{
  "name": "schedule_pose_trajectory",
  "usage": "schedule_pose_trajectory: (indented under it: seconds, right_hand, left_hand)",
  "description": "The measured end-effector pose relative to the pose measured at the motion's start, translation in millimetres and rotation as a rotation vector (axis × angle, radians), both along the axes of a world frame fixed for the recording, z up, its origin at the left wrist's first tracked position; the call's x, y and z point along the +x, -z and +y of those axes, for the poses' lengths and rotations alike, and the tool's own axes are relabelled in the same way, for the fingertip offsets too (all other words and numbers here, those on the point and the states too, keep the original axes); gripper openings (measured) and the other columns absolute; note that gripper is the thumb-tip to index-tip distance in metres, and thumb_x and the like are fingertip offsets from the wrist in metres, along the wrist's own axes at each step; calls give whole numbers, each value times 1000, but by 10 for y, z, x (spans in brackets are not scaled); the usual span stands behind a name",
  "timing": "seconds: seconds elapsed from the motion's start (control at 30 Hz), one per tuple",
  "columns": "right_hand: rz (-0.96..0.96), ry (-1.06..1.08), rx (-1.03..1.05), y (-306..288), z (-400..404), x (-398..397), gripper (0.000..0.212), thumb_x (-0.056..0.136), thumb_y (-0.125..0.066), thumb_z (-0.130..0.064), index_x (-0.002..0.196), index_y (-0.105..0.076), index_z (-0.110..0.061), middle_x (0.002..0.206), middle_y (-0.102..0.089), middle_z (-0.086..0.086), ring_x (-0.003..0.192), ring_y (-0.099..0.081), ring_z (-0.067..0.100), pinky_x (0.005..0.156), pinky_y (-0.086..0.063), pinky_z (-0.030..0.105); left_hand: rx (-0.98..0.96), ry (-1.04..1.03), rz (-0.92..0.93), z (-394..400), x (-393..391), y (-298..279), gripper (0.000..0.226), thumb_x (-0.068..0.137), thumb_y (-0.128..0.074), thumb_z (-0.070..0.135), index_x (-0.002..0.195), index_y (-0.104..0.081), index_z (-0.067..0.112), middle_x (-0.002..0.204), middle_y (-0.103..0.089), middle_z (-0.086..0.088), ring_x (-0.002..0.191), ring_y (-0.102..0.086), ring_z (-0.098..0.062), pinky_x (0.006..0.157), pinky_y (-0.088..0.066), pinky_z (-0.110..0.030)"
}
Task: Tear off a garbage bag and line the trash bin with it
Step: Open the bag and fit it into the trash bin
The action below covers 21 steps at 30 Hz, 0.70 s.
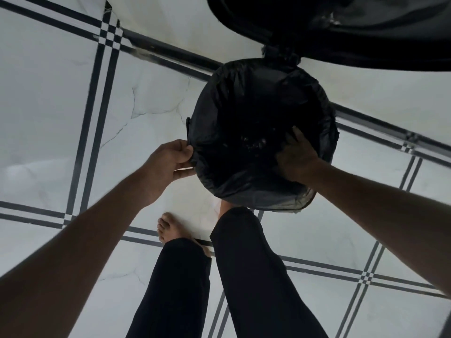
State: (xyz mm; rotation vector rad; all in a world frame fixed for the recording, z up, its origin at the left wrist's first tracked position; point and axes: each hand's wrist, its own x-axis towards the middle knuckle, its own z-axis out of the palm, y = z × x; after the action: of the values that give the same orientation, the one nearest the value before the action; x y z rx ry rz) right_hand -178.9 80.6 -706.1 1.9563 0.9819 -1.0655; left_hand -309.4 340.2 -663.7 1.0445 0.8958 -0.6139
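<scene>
A round black trash bin [328,132] stands on the tiled floor, seen from above, its lid [341,25] swung up at the top of the view. A black garbage bag [244,111] fills its mouth and is folded over the rim, hanging down the near side. My left hand [170,162] pinches the bag's edge at the bin's left rim. My right hand [296,157] reaches into the bin's near right side, fingers pressed against the bag; whether it grips the plastic is hidden.
White floor tiles with dark stripe borders [102,113] surround the bin. My two legs in dark trousers [246,269] and a bare foot [168,228] stand right in front of it. A white wall [170,18] rises behind.
</scene>
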Motion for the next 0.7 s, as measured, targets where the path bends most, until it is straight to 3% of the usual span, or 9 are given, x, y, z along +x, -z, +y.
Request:
schedule_pose_trajectory:
  seconds: [0.1,0.17,0.27,0.33,0.4,0.5,0.6,0.63,0.7]
  right_hand:
    - [55,357,232,-35,221,-19,45,95,-48,-43,133,-60,-24,138,-58,14,132,-50,33,113,-35,44]
    - [233,660,401,-67,399,-17,33,96,-51,-39,122,-68,-28,125,-67,8,119,-60,28,100,-47,34]
    - [416,815,525,-50,709,167,36,98,-56,-32,132,-62,-23,131,-65,2,123,-57,19,101,-40,24]
    - [348,880,595,80,872,384,42,97,-56,-31,138,-56,-20,139,-59,5,129,-53,22,100,-36,22]
    - [260,958,598,202,940,585,50,98,-54,-34,145,-47,-22,149,-49,7,136,-45,26,106,-33,26]
    - [241,965,399,245,943,645,60,98,-49,-38,154,-33,-23,159,-33,10,144,-33,32,117,-29,37]
    - [204,1143,522,-20,880,362,44,96,-52,-33,139,-55,-22,139,-57,8,126,-54,28,99,-42,28]
    - [132,1207,641,-150,813,218,37,95,-54,-28,130,-62,-21,128,-64,6,118,-60,25,93,-44,25]
    - [-125,1253,883,-474,593,-99,33,89,-56,-19,120,-68,-19,119,-68,5,112,-62,21,94,-42,22]
  left_hand:
    - [-11,-30,-19,-21,-33,-3,21,103,-46,14,89,-62,15,81,-72,8,82,-69,-10,81,-56,-25]
    - [-15,-34,-23,-30,-51,11,20,103,-47,15,90,-62,15,80,-73,8,81,-69,-9,84,-55,-28]
    - [-15,-1,-43,2,-53,37,19,103,-46,13,90,-61,13,80,-73,8,81,-70,-9,86,-55,-29]
    - [-9,32,-58,36,-47,68,20,102,-47,12,90,-62,12,82,-73,6,83,-70,-10,85,-56,-27]
    - [-17,42,-69,60,-51,88,20,102,-48,11,89,-63,12,84,-73,5,86,-70,-11,85,-58,-26]
    - [-13,3,-47,74,-63,81,17,100,-52,14,86,-63,14,87,-72,3,89,-68,-15,92,-56,-32]
    - [119,-92,42,12,-110,27,9,98,-60,24,91,-64,19,94,-71,1,94,-67,-18,96,-54,-37]
    - [197,-126,75,-25,-128,1,9,97,-61,27,92,-63,20,96,-70,1,94,-66,-18,95,-54,-36]
    - [338,-201,130,-108,-148,-93,14,97,-62,31,93,-60,18,92,-66,1,91,-64,-18,90,-55,-35]
